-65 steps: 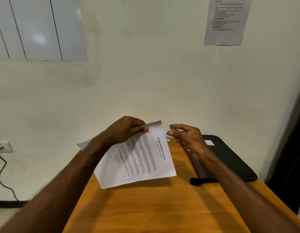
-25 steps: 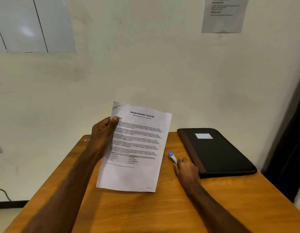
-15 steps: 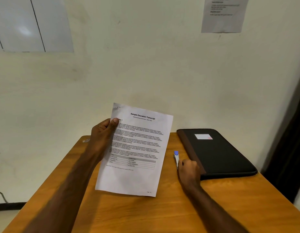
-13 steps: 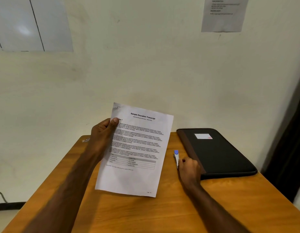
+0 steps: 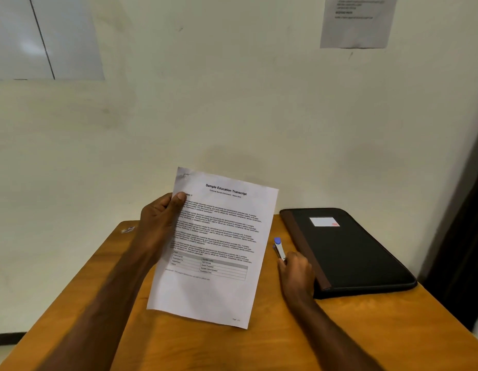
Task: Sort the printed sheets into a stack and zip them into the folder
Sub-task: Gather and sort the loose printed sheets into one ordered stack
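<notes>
left hand (image 5: 160, 223) grips the printed sheets (image 5: 215, 247) by their upper left edge, thumb on the front, fingers curled behind, holding them up tilted over the table (image 5: 232, 349). top page reads "sample education transcript". can't tell how many sheets are in the bundle; the top left corner looks crumpled, maybe stapled. right hand (image 5: 296, 271) rests on the table just left of the folder (image 5: 350, 253), fingers curled round a small stapler (image 5: 279, 249) with a blue tip that sticks out toward the wall. folder is black with a brown spine strip and a white label, lying flat at the right back of the table, looks closed, zipper not clearly visible. a small scrap (image 5: 128, 229) sits at the far left corner of the table. paper notice (image 5: 358, 20) taped on the wall.

step, as a guess: stacking looks done, sheets ready in hand, stapler being parked. folder step not started. next move calls for freeing the right hand, finding the zip pull, opening the folder, then sliding the sheets in flat without bending the corners.
</notes>
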`<state>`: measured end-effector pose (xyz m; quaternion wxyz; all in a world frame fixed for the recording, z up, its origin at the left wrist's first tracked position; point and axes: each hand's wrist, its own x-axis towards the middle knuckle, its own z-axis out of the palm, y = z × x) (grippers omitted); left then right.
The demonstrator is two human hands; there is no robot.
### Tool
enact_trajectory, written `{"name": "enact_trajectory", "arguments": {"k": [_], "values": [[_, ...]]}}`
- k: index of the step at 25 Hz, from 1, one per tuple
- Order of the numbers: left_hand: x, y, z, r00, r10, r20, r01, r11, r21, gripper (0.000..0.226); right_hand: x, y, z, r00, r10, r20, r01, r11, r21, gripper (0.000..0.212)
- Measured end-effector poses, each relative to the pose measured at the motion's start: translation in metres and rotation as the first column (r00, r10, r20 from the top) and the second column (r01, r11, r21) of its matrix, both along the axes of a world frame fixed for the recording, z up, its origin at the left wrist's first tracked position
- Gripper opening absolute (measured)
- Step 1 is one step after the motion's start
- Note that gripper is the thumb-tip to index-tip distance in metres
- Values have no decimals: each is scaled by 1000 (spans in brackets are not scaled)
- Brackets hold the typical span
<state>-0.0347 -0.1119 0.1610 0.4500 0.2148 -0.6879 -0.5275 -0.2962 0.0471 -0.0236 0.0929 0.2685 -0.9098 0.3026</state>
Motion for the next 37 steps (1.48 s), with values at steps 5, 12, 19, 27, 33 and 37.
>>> {"name": "enact_trajectory", "arguments": {"k": [5, 12, 19, 27, 33, 37], "values": [[-17, -17, -1, 999, 25, -34, -24, 1000, 12, 30, -39, -40, 5, 1000, 7, 5, -7, 999, 39, 26], [-37, -57, -18, 992, 127, -23, -127, 992, 3, 40, -86, -96, 6, 1000, 18, -23, -17, 999, 47, 30], [-48, -84, -36, 984, 178, -8, -178, 984, -18, 41, -113, -129, 9, 999, 44, 29, -43, 999, -20, 31], [-47, -83, -41, 987, 156, -20, -156, 988, 13, 35, -103, -119, 15, 993, -25, 115, 47, 981, -191, 44], [-31, -62, -36, 992, 111, -65, -105, 990, 100, 38, -26, -69, 34, 976, 157, 151, -50, 837, -546, 51], [-14, -30, -31, 992, 51, -119, -33, 988, 149, 40, 32, -32, 70, 865, 314, 392, 1, 779, -626, 55]]}}
